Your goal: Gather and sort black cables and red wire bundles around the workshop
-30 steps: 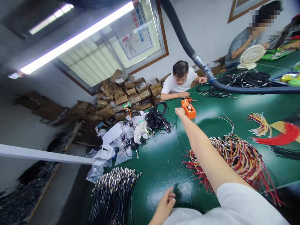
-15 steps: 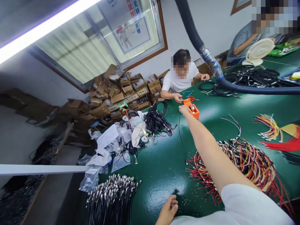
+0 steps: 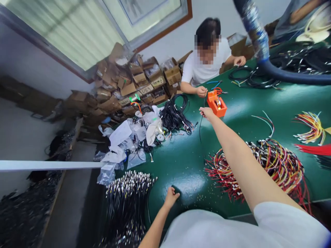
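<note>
My right hand (image 3: 206, 113) stretches far across the table, its fingers closed on a thin black cable (image 3: 200, 131). The cable's lower end hangs over the green surface, and its upper part runs up to a co-worker's hand (image 3: 201, 91). Just right of my right hand stands an orange box (image 3: 219, 109) with its lid up and a roll inside. Near the table's front, my left hand (image 3: 171, 198) hovers with loosely curled fingers, thumb apart, and nothing visible in it. Left of it lies a large bundle of black cables (image 3: 126, 203) with metal-tipped ends.
A heap of red, yellow and black wires (image 3: 271, 168) lies under my right forearm. Plastic bags (image 3: 121, 137) and coiled black cables (image 3: 176, 115) cover the far left. A thick dark hose (image 3: 297, 76) crosses the upper right. Cardboard boxes (image 3: 173, 75) are piled behind the table.
My view has tilted down and shifted. My left hand has moved forward and left, toward the black cable bundle. My right hand keeps hold of the cable near the orange box.
</note>
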Demonstrator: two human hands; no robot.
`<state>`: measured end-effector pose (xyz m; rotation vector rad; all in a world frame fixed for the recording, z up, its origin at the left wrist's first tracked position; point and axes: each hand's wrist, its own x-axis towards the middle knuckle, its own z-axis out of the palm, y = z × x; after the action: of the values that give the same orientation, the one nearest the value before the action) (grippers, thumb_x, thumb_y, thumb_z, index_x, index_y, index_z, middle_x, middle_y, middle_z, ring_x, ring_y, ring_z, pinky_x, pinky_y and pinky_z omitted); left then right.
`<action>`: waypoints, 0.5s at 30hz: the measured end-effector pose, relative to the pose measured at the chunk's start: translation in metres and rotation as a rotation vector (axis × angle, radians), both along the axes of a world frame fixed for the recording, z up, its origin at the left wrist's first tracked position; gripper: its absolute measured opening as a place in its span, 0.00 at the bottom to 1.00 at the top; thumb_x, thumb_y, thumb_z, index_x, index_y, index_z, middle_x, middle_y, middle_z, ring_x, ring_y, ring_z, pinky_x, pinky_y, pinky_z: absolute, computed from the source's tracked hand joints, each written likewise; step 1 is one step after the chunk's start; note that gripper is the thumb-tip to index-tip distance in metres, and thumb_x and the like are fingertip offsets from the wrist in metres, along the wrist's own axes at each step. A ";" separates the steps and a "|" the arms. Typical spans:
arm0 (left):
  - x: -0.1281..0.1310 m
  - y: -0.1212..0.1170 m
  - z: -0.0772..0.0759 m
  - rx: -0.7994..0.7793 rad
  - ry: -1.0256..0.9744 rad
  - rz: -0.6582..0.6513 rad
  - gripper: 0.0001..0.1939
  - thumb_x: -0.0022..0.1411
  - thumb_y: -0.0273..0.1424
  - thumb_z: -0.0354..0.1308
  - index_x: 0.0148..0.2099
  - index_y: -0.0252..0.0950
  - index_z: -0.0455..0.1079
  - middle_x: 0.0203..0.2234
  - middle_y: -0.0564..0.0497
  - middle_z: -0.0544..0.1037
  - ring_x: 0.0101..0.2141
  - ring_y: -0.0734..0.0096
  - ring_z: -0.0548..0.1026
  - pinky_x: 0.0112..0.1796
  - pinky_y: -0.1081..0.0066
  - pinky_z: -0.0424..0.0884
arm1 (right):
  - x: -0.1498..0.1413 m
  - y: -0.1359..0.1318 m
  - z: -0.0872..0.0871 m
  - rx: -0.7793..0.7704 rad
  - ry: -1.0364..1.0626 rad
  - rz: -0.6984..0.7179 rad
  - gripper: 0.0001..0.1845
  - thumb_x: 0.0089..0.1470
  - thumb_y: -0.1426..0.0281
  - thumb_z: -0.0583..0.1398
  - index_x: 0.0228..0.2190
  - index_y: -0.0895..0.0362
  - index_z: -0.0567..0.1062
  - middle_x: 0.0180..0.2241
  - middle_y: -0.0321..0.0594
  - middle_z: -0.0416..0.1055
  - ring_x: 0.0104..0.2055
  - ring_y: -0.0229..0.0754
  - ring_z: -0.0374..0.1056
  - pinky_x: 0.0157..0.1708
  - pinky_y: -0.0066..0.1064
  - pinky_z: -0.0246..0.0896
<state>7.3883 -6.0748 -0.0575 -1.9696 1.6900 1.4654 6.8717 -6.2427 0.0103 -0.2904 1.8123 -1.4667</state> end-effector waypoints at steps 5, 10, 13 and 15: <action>0.014 0.003 -0.017 -0.003 -0.024 -0.029 0.22 0.42 0.24 0.67 0.35 0.38 0.57 0.29 0.58 0.60 0.34 0.75 0.64 0.41 0.72 0.61 | 0.007 0.026 -0.035 0.114 -0.042 0.002 0.09 0.59 0.74 0.58 0.27 0.60 0.66 0.18 0.29 0.62 0.18 0.26 0.55 0.17 0.17 0.48; 0.012 -0.002 -0.020 0.061 -0.016 -0.042 0.22 0.42 0.25 0.66 0.33 0.38 0.55 0.24 0.61 0.58 0.28 0.77 0.60 0.36 0.73 0.60 | 0.019 0.056 -0.073 0.257 0.002 0.035 0.13 0.58 0.75 0.58 0.22 0.60 0.66 0.14 0.29 0.59 0.15 0.27 0.52 0.16 0.19 0.48; 0.010 -0.005 -0.016 0.090 0.000 -0.057 0.22 0.43 0.26 0.67 0.31 0.39 0.53 0.21 0.63 0.56 0.24 0.79 0.58 0.33 0.73 0.59 | 0.026 0.066 -0.095 0.293 0.064 0.054 0.12 0.56 0.76 0.59 0.21 0.61 0.68 0.14 0.30 0.61 0.16 0.28 0.54 0.17 0.20 0.50; 0.010 -0.007 -0.015 0.098 0.007 -0.066 0.23 0.42 0.27 0.67 0.31 0.39 0.53 0.20 0.63 0.55 0.24 0.78 0.57 0.32 0.73 0.59 | 0.026 0.069 -0.108 0.297 0.105 0.064 0.10 0.55 0.75 0.60 0.22 0.61 0.71 0.16 0.32 0.65 0.18 0.29 0.59 0.20 0.20 0.55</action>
<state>7.3982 -6.0819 -0.0728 -1.8438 1.6363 1.5033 6.8978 -6.1738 -0.0975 -0.2768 2.0542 -1.1372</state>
